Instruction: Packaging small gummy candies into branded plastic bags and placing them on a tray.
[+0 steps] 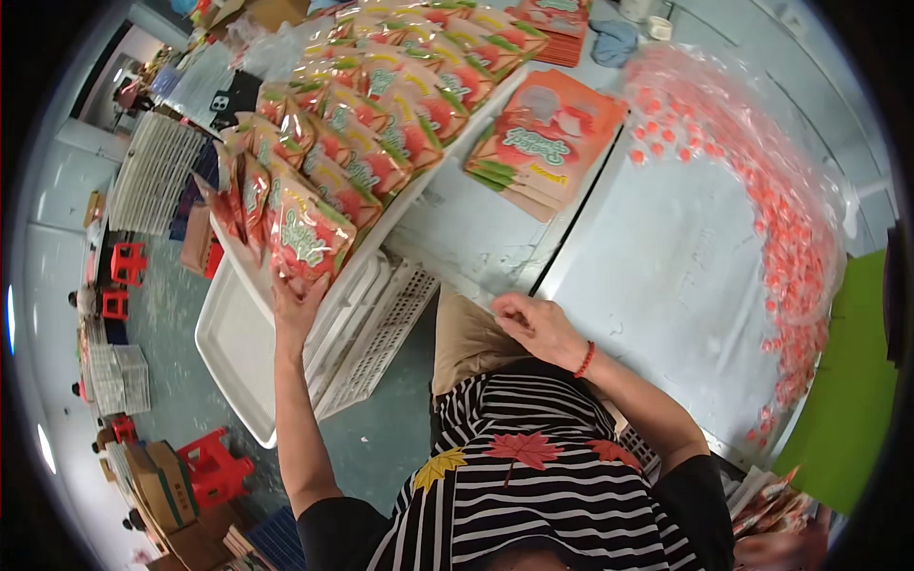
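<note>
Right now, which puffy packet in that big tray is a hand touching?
The front packet, at the end nearest the person: the left hand touches its lower edge. The other packets lie behind or beside it, untouched.

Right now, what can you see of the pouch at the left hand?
The pouch is glossy, seemingly plastic film, red-pink with green patches and pale lettering. It looks plump and lies tilted at the near end of the white tray, against similar pouches. The left hand holds its lower edge; its back is hidden.
</note>
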Demonstrator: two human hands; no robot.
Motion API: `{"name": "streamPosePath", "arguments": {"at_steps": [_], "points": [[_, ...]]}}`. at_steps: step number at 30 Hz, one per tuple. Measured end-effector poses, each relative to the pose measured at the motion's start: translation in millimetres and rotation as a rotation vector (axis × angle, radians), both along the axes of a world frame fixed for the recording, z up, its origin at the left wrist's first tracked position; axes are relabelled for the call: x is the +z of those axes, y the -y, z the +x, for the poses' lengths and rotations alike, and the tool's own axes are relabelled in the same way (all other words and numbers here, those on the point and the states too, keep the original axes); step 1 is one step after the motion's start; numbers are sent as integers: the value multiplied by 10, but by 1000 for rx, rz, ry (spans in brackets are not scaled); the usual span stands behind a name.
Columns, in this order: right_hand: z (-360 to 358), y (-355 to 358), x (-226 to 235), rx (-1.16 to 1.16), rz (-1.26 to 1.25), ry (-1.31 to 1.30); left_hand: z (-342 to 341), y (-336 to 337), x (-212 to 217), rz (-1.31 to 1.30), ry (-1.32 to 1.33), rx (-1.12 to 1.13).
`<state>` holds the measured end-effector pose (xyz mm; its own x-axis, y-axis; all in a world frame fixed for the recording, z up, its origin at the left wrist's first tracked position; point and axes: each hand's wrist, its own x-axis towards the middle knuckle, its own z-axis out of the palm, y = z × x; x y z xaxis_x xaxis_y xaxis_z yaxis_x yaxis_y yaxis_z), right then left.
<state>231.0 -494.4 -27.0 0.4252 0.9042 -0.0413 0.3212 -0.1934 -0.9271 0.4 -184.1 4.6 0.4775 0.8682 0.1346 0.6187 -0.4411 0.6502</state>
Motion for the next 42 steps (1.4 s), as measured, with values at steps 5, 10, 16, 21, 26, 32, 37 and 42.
{"name": "streamPosePath", "arguments": {"at_steps": [5,10,16,21,26,32,37,42], "points": [[241,299,-9,-175,-4,-90,683,630,173,706,63,-94],[327,513,-335,-353,127,-511,1947,1242,94,497,190,-760],[308,612,-420,-350,268,-609,2774,791,-176,783,50,-978],[278,593,-433,-359,182,-411,2833,863,-150,769,-10,-1094],[300,602,-402,-319,143,-324,2852,796,-161,748,13,-1148],[305,593,-397,-354,169,-317,3021,1173,79,447,142,-1142],[573,501,-83,-736,329,-455,3074,1697,-3,255,398,-1160],[881,592,64,-794,294,-341,2963,2140,69,130,299,-1123]]}}
